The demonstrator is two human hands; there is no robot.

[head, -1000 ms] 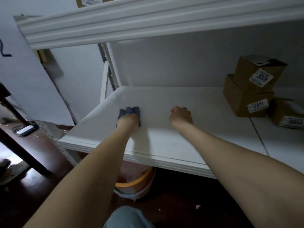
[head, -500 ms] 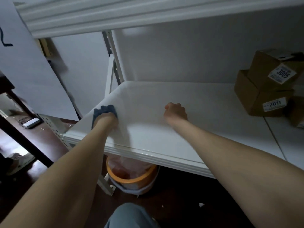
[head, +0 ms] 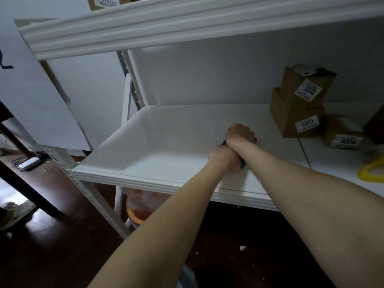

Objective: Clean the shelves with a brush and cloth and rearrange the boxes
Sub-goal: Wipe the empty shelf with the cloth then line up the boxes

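- Both hands meet on the white shelf [head: 158,142], right of frame centre.
- Right hand [head: 241,134]: fingers curled, knuckles up; a grip on anything cannot be told.
- Left hand [head: 223,157]: tucked under the right wrist, fingers hidden, state cannot be told.
- Blue cloth [head: 242,164]: slivers show between the 2 hands, on the shelf.
- Right of frame: box 3005 [head: 305,88] stacked on box 2011 [head: 295,119], box 3004 [head: 342,134] just beside.
- Orange bucket [head: 137,208] under the shelf.
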